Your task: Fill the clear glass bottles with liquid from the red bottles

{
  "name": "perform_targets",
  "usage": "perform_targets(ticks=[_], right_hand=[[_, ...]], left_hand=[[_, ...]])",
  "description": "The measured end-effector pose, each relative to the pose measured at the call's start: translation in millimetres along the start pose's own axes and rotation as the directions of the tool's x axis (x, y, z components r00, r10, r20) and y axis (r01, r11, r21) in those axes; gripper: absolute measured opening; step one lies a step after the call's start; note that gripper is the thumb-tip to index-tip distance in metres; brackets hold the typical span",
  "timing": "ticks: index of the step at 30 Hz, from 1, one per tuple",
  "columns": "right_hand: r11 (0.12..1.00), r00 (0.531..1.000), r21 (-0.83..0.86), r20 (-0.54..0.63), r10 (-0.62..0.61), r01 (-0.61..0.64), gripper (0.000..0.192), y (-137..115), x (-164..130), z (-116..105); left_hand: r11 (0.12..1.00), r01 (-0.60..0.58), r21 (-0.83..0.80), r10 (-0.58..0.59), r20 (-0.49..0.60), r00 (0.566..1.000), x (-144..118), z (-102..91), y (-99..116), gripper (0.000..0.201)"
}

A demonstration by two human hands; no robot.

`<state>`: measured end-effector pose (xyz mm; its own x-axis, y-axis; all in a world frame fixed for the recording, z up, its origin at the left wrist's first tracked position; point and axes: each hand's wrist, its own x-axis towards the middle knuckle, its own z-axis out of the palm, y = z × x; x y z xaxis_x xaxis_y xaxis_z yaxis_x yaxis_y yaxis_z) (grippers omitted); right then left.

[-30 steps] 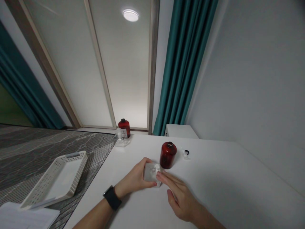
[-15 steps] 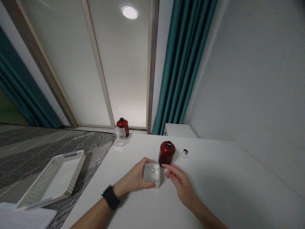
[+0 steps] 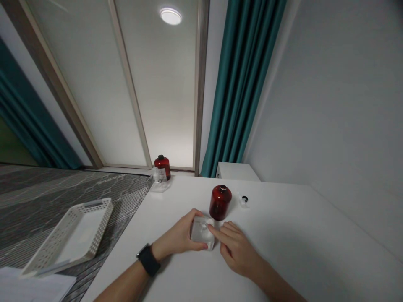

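At lower centre of the frame, the left hand (image 3: 181, 237) is gripping a small clear square plastic box (image 3: 202, 232) resting on the white table (image 3: 299, 235), fingers curled around its near side. The right hand (image 3: 237, 247) is holding nothing, its index fingertip pressing the box's top; the lid appears seated, with final closing seemingly remaining. A dark red round bottle (image 3: 220, 202) is standing uncapped just behind the box.

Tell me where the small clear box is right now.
In the head view, the clear box sits on the white table, gripped by the left hand, just in front of the red bottle.

Plain grey wall (image 3: 340, 105) on right, teal pleated curtains (image 3: 242, 84) beside frosted window panels (image 3: 163, 92), round ceiling light (image 3: 170, 16) reflected in them. White smooth worktop (image 3: 299, 243), dark marbled grey floor (image 3: 63, 193).
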<state>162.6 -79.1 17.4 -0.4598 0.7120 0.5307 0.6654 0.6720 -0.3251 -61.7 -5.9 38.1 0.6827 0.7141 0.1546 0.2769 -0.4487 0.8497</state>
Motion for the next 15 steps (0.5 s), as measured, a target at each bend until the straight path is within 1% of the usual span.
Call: perform_targets(ticks=[3, 4, 5, 6, 7, 8, 10, 11, 12, 13, 15], right_hand=[[0.996, 0.998, 0.074, -0.042, -0.045, 0.048, 0.056, -5, -2, -3], [0.99, 0.997, 0.131, -0.067, -0.044, 0.053, 0.051, -6, -2, -3], [0.979, 0.996, 0.202, -0.091, -0.017, 0.035, 0.043, -8, -1, -2], [0.96, 0.993, 0.281, -0.108, 0.05, -0.018, 0.035, -10, 1, -1], [0.926, 0.982, 0.363, -0.115, 0.152, -0.101, 0.029, -11, 3, 1], [0.872, 0.956, 0.446, -0.105, 0.273, -0.2, 0.026, -11, 5, 3], [0.719, 0.875, 0.587, -0.036, 0.483, -0.372, 0.02, -10, 9, 8], [0.642, 0.84, 0.637, 0.015, 0.543, -0.427, 0.018, -9, 12, 11], [0.578, 0.818, 0.673, 0.071, 0.571, -0.461, 0.022, -7, 13, 13], [0.531, 0.809, 0.695, 0.128, 0.573, -0.486, 0.029, -4, 15, 15], [0.486, 0.81, 0.702, 0.227, 0.541, -0.521, 0.04, 0, 17, 19]], left_hand=[[1.0, 0.001, -0.019, -0.001, -0.002, 1.0, 0, 1.7, -1, 0.061], [1.0, 0.005, -0.026, -0.005, -0.001, 1.0, 0, 2.4, -2, 0.06], [0.999, 0.01, -0.032, -0.01, 0.002, 1.0, 0, 2.9, -2, 0.059], [0.999, 0.017, -0.041, -0.017, 0.009, 1.0, -1, 2.9, -2, 0.059], [0.998, 0.026, -0.059, -0.025, 0.027, 0.999, -1, 2.2, -2, 0.061], [0.995, 0.035, -0.089, -0.03, 0.062, 0.998, -2, 0.5, -3, 0.064], [0.983, 0.048, -0.176, -0.017, 0.175, 0.985, -3, -5.8, -3, 0.066], [0.975, 0.051, -0.218, 0.0, 0.228, 0.974, -4, -10.2, -3, 0.064], [0.969, 0.049, -0.244, 0.018, 0.265, 0.964, -5, -15.0, -3, 0.061], [0.969, 0.039, -0.244, 0.03, 0.271, 0.962, -6, -19.7, -3, 0.058], [0.983, 0.005, -0.186, 0.041, 0.242, 0.97, -7, -27.2, -3, 0.057]])
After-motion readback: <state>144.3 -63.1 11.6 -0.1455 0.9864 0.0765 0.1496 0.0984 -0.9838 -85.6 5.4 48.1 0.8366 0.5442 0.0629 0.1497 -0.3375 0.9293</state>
